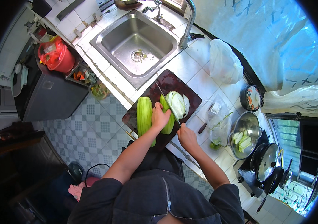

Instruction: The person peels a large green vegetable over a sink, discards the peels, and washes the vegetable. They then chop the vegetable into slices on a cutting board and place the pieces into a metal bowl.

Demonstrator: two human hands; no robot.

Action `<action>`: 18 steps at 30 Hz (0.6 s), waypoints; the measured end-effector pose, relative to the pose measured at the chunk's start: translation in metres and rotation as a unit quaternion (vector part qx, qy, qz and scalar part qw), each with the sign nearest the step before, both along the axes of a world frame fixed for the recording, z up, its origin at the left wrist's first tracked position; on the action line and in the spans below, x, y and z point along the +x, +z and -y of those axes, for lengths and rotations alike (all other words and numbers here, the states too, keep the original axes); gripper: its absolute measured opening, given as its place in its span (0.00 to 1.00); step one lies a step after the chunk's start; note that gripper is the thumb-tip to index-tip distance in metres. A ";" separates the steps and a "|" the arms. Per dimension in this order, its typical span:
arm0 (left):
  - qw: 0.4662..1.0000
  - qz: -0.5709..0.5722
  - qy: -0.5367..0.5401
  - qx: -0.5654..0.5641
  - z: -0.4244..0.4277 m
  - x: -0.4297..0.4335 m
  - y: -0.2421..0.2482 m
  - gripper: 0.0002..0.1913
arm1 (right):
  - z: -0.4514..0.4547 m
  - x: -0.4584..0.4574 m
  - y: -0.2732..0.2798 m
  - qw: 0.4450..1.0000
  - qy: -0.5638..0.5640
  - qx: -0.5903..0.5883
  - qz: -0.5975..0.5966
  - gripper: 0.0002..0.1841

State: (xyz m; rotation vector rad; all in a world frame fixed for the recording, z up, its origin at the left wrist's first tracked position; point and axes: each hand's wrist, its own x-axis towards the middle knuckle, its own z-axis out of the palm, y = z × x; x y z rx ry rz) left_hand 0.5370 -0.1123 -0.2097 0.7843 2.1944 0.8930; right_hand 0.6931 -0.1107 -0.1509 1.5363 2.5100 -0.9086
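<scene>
My right hand [187,137] grips the handle of a kitchen knife [164,97], whose blade runs between a pale green gourd piece [168,127] and a pile of white-green slices [179,103]. With its fingers bent, my left hand [160,115] presses on that gourd piece, close to the blade. To the left lies a long peeled gourd [144,113], partly hidden under my left forearm. All of these rest on a dark reddish cutting board [168,79], which looks wet and overhangs the counter's front edge.
A steel sink [136,36] with a tall faucet [188,28] lies beyond the board. On the right are plastic bags [224,63], a dark-handled tool [202,128], a steel bowl [252,123] holding cut pieces, a lidded pot [252,98] and a stove with pans [268,162].
</scene>
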 end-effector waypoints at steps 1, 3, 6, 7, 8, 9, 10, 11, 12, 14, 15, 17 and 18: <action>1.000 0.000 -0.001 0.002 0.000 0.000 0.000 0.21 | -0.002 -0.004 -0.002 1.000 0.001 0.001 0.003 0.09; 1.000 0.001 -0.005 0.006 0.000 0.000 0.000 0.21 | -0.015 -0.017 -0.019 1.000 0.011 0.010 -0.012 0.09; 1.000 0.006 -0.013 0.009 0.001 -0.001 -0.001 0.21 | -0.024 -0.032 -0.039 0.999 0.001 0.029 -0.016 0.09; 1.000 0.007 -0.013 0.008 0.002 0.000 0.000 0.21 | -0.025 -0.036 -0.041 0.999 -0.005 0.038 -0.017 0.09; 1.000 0.008 -0.015 0.007 0.002 0.000 0.000 0.21 | -0.028 -0.035 -0.042 0.999 -0.011 0.031 -0.015 0.09; 1.000 0.010 -0.012 0.007 0.002 0.000 -0.001 0.21 | -0.030 -0.032 -0.045 0.999 -0.002 0.031 -0.029 0.09; 1.000 0.013 -0.010 0.008 0.002 -0.001 -0.002 0.21 | -0.031 -0.026 -0.049 0.999 0.005 0.031 -0.043 0.09; 1.000 0.016 -0.009 0.010 0.002 -0.002 -0.003 0.21 | -0.031 -0.021 -0.051 0.998 0.013 0.031 -0.057 0.09; 1.000 0.027 -0.007 0.010 0.002 -0.003 -0.003 0.21 | -0.029 -0.019 -0.045 0.998 0.010 0.032 -0.058 0.10; 1.000 0.016 0.007 0.017 0.002 -0.002 -0.002 0.21 | -0.013 -0.009 -0.023 0.998 0.003 0.027 -0.055 0.10; 1.000 0.012 0.010 0.021 0.002 0.000 -0.002 0.21 | -0.009 -0.003 -0.014 0.999 0.010 0.024 -0.047 0.10; 1.000 0.009 0.014 0.015 0.003 -0.001 -0.002 0.21 | -0.004 0.003 -0.003 0.999 0.024 0.017 -0.030 0.10; 1.000 0.007 0.014 0.013 0.003 0.000 -0.002 0.21 | -0.003 0.004 -0.002 0.999 0.024 0.016 -0.025 0.10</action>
